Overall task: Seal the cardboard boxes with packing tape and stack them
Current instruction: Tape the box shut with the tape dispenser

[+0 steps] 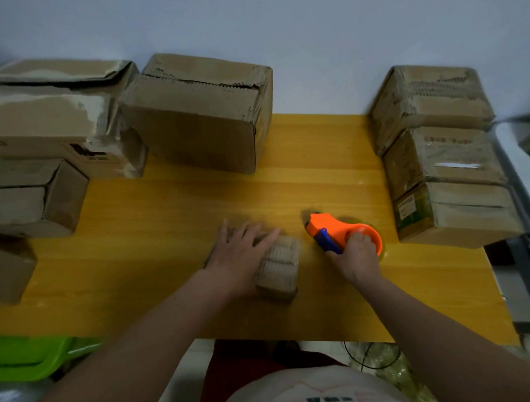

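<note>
Head cam: your left hand (241,251) lies flat, fingers straight, on the small cardboard box (277,268) mid-table. Your right hand (359,253) grips the orange tape dispenser (340,231) just right of it. The box's long axis runs toward you, so I'd say tape along that line.

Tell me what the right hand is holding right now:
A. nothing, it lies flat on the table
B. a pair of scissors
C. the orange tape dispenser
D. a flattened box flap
C: the right hand grips the orange tape dispenser on the yellow table, while the left hand rests on the small box.
</note>
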Demonstrator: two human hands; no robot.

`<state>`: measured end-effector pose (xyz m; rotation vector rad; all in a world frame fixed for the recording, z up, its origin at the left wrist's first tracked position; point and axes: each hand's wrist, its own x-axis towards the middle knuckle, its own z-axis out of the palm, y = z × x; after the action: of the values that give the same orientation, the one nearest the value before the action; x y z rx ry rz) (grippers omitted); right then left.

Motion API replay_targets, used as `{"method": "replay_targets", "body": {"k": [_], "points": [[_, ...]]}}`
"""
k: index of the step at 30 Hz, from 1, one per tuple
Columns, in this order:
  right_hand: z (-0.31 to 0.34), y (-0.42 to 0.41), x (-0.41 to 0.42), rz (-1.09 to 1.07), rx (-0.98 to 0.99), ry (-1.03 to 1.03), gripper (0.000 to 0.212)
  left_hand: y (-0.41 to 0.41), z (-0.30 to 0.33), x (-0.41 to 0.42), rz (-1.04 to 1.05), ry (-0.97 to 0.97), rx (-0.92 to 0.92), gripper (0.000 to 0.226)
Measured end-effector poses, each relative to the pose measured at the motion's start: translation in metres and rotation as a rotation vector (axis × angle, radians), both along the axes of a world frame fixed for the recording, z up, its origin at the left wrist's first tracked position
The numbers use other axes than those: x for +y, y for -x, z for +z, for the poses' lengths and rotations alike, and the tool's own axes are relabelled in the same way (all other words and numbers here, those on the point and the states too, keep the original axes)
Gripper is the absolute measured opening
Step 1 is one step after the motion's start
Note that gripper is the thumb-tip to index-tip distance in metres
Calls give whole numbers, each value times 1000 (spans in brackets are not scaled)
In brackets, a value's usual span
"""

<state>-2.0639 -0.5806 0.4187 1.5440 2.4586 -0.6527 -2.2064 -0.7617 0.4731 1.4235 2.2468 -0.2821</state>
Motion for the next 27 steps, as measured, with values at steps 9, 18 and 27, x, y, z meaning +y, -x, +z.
{"method": "replay_targets", "body": {"k": [9, 18, 27], "points": [[-3, 2, 10, 32, -27, 68, 30, 3, -2, 24, 361, -92, 115, 118], [39, -8, 11, 78, 655, 526, 5, 20, 7, 27, 517, -122, -85, 121], [91, -19, 4, 106, 783, 738, 15, 30, 60, 65, 1011, -629, -1016, 24]]}}
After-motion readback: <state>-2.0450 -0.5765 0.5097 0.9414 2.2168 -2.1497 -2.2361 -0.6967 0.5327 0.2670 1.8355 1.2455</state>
